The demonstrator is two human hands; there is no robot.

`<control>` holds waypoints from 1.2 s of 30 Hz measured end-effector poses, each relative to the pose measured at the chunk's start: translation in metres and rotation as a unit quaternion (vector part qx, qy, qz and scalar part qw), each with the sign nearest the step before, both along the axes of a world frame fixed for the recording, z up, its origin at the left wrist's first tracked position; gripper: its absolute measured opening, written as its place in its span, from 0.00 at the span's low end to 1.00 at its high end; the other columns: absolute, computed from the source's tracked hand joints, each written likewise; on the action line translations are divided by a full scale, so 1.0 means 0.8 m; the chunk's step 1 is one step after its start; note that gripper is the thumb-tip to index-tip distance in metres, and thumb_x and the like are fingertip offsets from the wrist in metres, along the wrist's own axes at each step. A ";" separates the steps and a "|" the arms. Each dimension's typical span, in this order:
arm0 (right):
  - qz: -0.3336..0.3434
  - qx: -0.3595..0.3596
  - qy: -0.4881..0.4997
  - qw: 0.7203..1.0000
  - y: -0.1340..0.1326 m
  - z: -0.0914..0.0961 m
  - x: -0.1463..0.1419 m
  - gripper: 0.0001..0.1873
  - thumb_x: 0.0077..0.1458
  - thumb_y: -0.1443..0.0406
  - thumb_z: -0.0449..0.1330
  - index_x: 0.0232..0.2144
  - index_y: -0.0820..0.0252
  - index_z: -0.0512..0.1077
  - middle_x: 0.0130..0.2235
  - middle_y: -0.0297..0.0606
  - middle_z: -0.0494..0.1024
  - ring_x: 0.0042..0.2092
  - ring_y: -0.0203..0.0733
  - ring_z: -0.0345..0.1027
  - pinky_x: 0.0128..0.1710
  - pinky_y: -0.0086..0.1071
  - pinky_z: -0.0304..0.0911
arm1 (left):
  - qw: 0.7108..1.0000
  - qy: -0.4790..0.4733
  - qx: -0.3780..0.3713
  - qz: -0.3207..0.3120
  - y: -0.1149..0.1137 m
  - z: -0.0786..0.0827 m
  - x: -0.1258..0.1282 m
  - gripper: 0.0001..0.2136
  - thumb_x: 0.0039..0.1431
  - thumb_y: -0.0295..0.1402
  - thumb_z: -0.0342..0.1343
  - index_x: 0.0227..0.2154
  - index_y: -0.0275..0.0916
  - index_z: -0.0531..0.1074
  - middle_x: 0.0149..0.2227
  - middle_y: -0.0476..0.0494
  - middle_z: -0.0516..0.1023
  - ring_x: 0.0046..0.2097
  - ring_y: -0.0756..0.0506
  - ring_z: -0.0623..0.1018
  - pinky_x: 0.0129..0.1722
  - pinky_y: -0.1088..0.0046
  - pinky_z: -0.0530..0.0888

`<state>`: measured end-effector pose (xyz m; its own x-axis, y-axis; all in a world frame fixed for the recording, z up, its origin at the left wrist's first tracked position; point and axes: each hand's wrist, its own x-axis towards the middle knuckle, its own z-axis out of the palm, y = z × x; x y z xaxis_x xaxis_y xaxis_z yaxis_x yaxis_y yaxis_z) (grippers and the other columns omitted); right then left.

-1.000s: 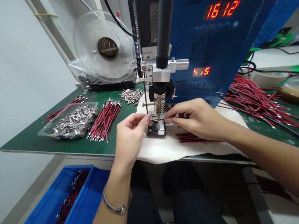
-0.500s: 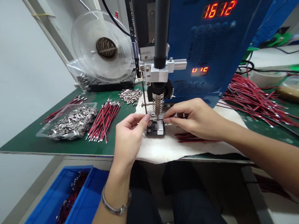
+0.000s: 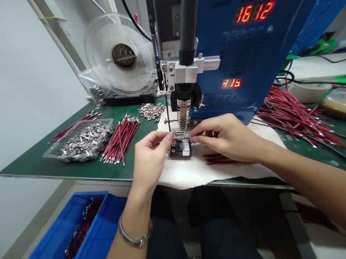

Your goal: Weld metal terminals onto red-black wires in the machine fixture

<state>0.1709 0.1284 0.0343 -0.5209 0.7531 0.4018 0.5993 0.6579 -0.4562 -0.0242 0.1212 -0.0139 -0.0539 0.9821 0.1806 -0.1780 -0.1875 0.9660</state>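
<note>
My left hand (image 3: 151,152) is closed in a pinch at the left edge of a small black and silver fixture (image 3: 180,150); what its fingertips hold is hidden. From the other side my right hand (image 3: 228,138) pinches a thin wire, with only a short bit showing at the fixture. Above the fixture stands a soldering head (image 3: 184,111) with a coiled spring around its tip. Several red and black wires (image 3: 217,159) lie on a white cloth (image 3: 187,175) below my right hand.
A clear tray (image 3: 81,141) of metal connectors, a wire bundle (image 3: 121,140) and a loose connector pile (image 3: 151,111) are on the left. A blue machine (image 3: 239,55) rises behind. More wires (image 3: 301,117) spread at right. A blue bin (image 3: 108,223) sits below the table edge.
The soldering head has risen a little away from the fixture. The lower red display reads differently. Both hands have stayed almost in place.
</note>
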 end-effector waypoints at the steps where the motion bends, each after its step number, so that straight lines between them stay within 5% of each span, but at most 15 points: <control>1: 0.000 0.002 0.000 1.000 0.000 0.000 0.000 0.08 0.57 0.68 0.59 0.34 0.64 0.79 0.31 0.31 0.79 0.28 0.27 0.67 0.30 0.21 0.59 | 1.000 0.000 0.000 0.000 0.000 0.000 0.000 0.08 0.51 0.37 0.66 0.28 0.37 0.77 0.27 0.48 0.76 0.27 0.55 0.71 0.30 0.81 0.68; 36: -0.012 -0.011 0.001 1.000 -0.001 0.001 -0.001 0.08 0.57 0.67 0.59 0.35 0.63 0.79 0.31 0.31 0.80 0.28 0.28 0.68 0.30 0.23 0.59 | 1.000 0.008 0.004 0.002 -0.001 0.000 -0.001 0.08 0.51 0.37 0.65 0.28 0.37 0.77 0.28 0.47 0.77 0.28 0.54 0.72 0.31 0.80 0.69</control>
<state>0.1703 0.1272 0.0349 -0.5021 0.7743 0.3852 0.6141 0.6329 -0.4715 -0.0247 0.1208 -0.0138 -0.0554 0.9804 0.1889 -0.1620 -0.1955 0.9672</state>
